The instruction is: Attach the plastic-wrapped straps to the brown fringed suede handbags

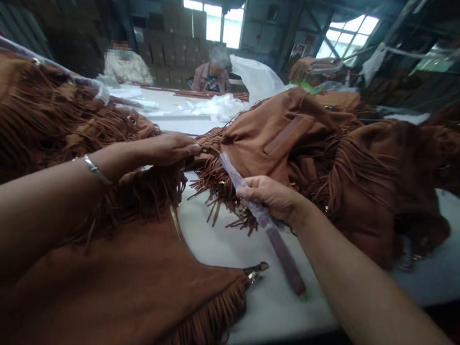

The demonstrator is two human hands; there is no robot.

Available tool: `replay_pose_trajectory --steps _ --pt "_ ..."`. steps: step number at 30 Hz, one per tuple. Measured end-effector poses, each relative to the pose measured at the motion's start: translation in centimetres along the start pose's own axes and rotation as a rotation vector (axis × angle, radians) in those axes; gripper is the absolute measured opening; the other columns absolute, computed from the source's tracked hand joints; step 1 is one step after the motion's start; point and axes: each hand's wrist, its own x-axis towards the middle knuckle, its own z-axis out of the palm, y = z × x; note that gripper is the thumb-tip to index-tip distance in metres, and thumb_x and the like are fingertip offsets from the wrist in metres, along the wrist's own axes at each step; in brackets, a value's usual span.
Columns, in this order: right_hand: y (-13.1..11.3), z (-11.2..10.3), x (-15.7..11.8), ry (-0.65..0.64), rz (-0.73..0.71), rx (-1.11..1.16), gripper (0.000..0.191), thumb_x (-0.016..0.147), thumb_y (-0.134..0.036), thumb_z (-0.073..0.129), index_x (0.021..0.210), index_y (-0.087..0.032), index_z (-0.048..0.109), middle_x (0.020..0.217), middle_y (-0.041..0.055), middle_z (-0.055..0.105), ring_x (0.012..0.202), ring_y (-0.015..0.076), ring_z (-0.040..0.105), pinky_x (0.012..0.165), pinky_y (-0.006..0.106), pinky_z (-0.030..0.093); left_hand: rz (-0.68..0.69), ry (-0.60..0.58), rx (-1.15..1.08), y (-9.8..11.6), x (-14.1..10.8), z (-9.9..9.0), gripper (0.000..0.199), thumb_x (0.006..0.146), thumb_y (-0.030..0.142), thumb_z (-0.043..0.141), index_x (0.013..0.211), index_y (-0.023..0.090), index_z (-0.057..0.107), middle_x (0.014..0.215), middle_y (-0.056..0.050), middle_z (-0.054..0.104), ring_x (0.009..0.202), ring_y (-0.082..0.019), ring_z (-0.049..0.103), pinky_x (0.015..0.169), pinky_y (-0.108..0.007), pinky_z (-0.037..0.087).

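Note:
A long brown strap (286, 259), partly covered by a whitish translucent wrapping (233, 170), runs between my hands. My right hand (270, 195) pinches it through the wrapping near the middle. The fingers of my left hand (173, 149) are closed on the strap's far end, where a bit of metal shows. Below my left arm lies a brown suede bag (122, 281) with long fringe along its edge, a zip at its opening and a metal clasp (256, 272) at its corner. Just beyond my right hand rests another fringed brown bag (258, 134).
Fringed brown bags are piled to the left (89, 115) and right (375, 181) on the white table (215, 236). White wrapping sheets (215, 107) lie further back. Two people (212, 76) sit across the table, with stacked cartons (176, 53) behind them.

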Motion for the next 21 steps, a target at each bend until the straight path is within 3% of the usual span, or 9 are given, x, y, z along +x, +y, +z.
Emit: replay_pose_trajectory --steps 3,6,8,9,12,14,16,18,21 --pt "-0.3 0.7 1.5 0.042 -0.025 0.268 0.012 0.085 -0.020 0.056 0.076 -0.012 0.053 0.055 -0.0015 0.054 0.042 0.0063 0.043 0.041 0.016 0.035 -0.160 0.128 0.313 0.9 1.2 0.6 0.031 0.090 0.036 0.039 0.081 0.014 0.058 0.074 -0.007 0.057 0.069 -0.019 0.051 0.066 -0.028 0.038" --pt "0.3 1.7 2.5 0.106 -0.057 0.429 0.014 0.091 -0.018 0.047 0.078 -0.014 0.050 0.053 -0.0026 0.052 0.038 0.0056 0.038 0.036 0.015 0.032 -0.151 0.304 0.424 3.4 0.4 2.5 0.023 0.088 0.028 0.043 0.091 0.013 0.061 0.093 -0.011 0.059 0.087 -0.022 0.054 0.075 -0.030 0.040" --pt "0.9 2.3 3.0 0.133 -0.073 0.511 0.018 0.092 -0.019 0.044 0.076 -0.015 0.048 0.051 -0.0036 0.049 0.036 0.0054 0.035 0.034 0.015 0.030 -0.159 0.325 0.187 5.7 -1.4 3.8 0.025 0.089 0.031 0.045 0.087 0.012 0.061 0.086 -0.008 0.060 0.080 -0.018 0.055 0.071 -0.027 0.041" --pt "1.2 2.5 3.2 0.144 -0.082 0.545 0.019 0.093 -0.019 0.043 0.075 -0.015 0.048 0.050 -0.0037 0.048 0.036 0.0055 0.035 0.033 0.015 0.030 -0.193 0.245 -0.021 6.9 -2.6 4.4 0.030 0.089 0.036 0.046 0.081 0.012 0.061 0.077 -0.006 0.059 0.070 -0.016 0.054 0.064 -0.025 0.040" --pt "1.7 3.1 3.9 0.186 -0.121 0.624 0.023 0.094 -0.020 0.042 0.071 -0.015 0.047 0.049 -0.0041 0.047 0.036 0.0053 0.035 0.034 0.015 0.030 -0.296 -0.277 -0.761 10.6 -6.4 5.7 0.047 0.088 0.054 0.046 0.080 0.010 0.060 0.067 -0.005 0.058 0.055 -0.013 0.052 0.051 -0.023 0.039" --pt "2.0 3.3 4.3 0.224 -0.157 0.660 0.023 0.093 -0.021 0.046 0.070 -0.016 0.046 0.050 -0.0044 0.046 0.036 0.0053 0.036 0.034 0.015 0.029 -0.315 -0.504 -1.131 12.8 -8.2 6.4 0.049 0.084 0.058 0.052 0.084 0.009 0.059 0.074 -0.008 0.062 0.059 -0.015 0.056 0.050 -0.023 0.043" --pt "2.2 3.3 4.8 0.265 -0.199 0.684 0.021 0.089 -0.023 0.053 0.070 -0.017 0.046 0.050 -0.0050 0.047 0.038 0.0054 0.038 0.035 0.015 0.030 -0.369 -0.534 -1.397 14.6 -9.0 7.1 0.040 0.087 0.049 0.054 0.083 0.008 0.057 0.077 -0.009 0.062 0.063 -0.015 0.059 0.054 -0.024 0.047" --pt "2.5 3.2 5.0 0.301 -0.244 0.699 0.020 0.084 -0.024 0.060 0.071 -0.017 0.047 0.051 -0.0061 0.047 0.039 0.0050 0.039 0.036 0.015 0.032 -0.485 -0.433 -1.577 15.9 -8.8 7.7 0.033 0.095 0.033 0.042 0.077 0.008 0.054 0.069 -0.007 0.060 0.061 -0.014 0.060 0.059 -0.026 0.051" --pt "3.0 3.2 5.1 0.331 -0.298 0.697 0.023 0.077 -0.028 0.068 0.071 -0.017 0.048 0.052 -0.0070 0.049 0.041 0.0049 0.041 0.039 0.016 0.035 -0.659 -0.282 -1.673 16.6 -7.6 8.5 0.032 0.098 0.020 0.025 0.077 0.010 0.048 0.058 -0.004 0.055 0.053 -0.016 0.061 0.060 -0.030 0.052"
